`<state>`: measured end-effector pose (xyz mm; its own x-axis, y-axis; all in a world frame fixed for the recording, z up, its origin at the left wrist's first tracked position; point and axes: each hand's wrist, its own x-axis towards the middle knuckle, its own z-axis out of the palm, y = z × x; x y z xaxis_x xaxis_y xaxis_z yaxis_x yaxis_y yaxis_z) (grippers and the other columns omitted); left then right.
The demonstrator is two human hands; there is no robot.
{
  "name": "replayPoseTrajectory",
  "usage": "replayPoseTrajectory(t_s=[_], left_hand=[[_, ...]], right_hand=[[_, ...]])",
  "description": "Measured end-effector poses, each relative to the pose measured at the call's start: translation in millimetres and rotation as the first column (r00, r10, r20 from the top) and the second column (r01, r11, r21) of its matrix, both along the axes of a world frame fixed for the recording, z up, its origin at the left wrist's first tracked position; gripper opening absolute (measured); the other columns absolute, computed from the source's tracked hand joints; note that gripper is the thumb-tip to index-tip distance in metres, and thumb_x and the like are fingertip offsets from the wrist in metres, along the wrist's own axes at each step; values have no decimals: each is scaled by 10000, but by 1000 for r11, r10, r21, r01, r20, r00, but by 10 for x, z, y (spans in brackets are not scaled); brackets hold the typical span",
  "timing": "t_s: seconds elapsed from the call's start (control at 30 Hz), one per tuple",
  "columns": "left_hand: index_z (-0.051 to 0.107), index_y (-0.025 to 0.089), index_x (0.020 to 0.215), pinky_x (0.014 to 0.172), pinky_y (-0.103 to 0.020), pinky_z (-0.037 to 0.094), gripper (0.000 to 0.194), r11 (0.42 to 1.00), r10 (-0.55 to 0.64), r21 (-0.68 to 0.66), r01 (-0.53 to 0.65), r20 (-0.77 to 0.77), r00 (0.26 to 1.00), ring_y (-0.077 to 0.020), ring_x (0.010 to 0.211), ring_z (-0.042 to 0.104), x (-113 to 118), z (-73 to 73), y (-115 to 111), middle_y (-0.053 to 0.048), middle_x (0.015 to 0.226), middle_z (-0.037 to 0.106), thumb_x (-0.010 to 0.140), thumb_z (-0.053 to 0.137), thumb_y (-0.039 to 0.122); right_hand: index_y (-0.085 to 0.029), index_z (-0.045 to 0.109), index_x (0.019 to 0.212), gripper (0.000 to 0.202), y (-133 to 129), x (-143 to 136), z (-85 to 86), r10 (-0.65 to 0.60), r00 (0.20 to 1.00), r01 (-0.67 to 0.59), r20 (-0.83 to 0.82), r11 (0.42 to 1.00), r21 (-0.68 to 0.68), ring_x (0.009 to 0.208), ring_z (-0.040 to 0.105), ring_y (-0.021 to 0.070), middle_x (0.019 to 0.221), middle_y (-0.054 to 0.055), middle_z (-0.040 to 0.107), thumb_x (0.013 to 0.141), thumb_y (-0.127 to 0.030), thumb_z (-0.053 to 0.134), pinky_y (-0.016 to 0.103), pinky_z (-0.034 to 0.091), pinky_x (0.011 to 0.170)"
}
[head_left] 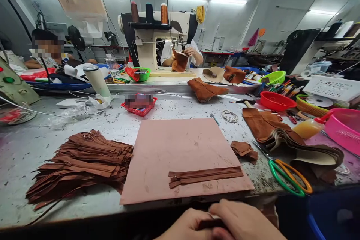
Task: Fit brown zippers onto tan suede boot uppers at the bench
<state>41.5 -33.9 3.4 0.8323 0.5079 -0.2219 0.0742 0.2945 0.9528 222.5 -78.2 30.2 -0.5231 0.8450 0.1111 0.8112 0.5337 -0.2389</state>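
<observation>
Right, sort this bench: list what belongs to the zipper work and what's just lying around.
In the work: left hand and right hand pinching a small dark piece; single zipper; pink mat; zipper pile.

Lying about: scissors, red basket, glue bottle, wire coil.

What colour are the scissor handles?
Scissors: one handle green, the other orange; head view.

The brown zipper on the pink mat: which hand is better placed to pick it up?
Probably the right hand. It lies almost directly below the brown zipper on the pink mat, while the left hand sits further left. Both hands seem to pinch a small dark piece together, so one must let go first.
</observation>
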Motion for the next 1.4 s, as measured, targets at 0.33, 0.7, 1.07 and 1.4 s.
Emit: replayPoseTrajectory(t_s=[0.33,0.7,1.07,1.4], left_hand=[[620,200,962,490,-213,446,313,-208,216,950,-234,278,936,-95,601,552,-663,-280,13,-34,947,655,755,499,0],[644,78,879,707,-288,508,275,-245,224,969,-21,78,971,-186,820,613,-588,10,408,-98,862,684,847,371,67],[656,122,904,766,-327,425,345,-266,273,952,150,-75,959,-198,883,619,-671,-48,523,-60,959,692,875,314,89],[646,117,933,774,-336,402,334,-211,297,966,149,-82,951,-207,933,586,-671,-128,520,-84,994,673,865,321,84]], right_hand=[[-161,556,731,264,506,-285,137,-150,976,-45,-160,574,-817,551,404,79,622,-28,511,857,-347,418,160,273,457],[-173,607,798,196,1085,-264,254,74,997,-58,5,820,-570,686,539,137,794,27,637,853,-303,471,217,332,581],[-184,566,772,182,1029,-304,1,-2,999,30,52,832,-553,648,552,127,809,-1,597,879,-278,454,227,300,538],[-188,572,792,177,1029,-351,-16,15,992,54,121,836,-546,658,573,145,810,3,596,883,-269,444,244,315,534]])
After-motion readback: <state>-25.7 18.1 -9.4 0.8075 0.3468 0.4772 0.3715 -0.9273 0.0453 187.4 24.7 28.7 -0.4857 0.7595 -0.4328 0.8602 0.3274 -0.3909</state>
